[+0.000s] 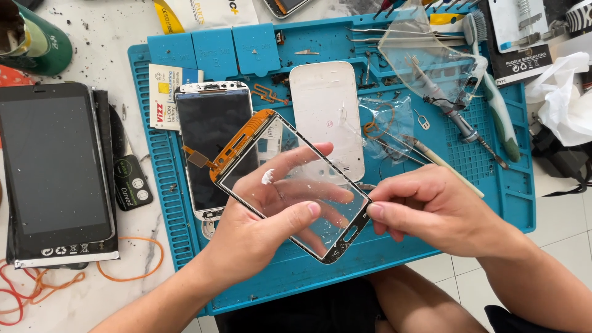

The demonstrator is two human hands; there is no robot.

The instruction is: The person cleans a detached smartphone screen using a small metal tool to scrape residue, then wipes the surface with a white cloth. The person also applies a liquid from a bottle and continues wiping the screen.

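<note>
My left hand [271,213] lies palm up, fingers spread, thumb pressed over; my right hand [431,206] pinches beside it, knuckles up.

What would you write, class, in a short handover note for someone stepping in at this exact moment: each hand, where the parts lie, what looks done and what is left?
Left hand: holds the clear touchscreen glass panel from beneath, thumb on its lower edge, above the blue repair mat.
Right hand: pinches the panel's lower right edge.
Parts: phone body with dark display lies on the mat to the left; white back cover behind the panel; screwdriver at the right; tablet off the mat, far left.
Done: panel is off the phone, back cover removed.
Left: panel not yet seated on the phone; white residue remains on it.
</note>
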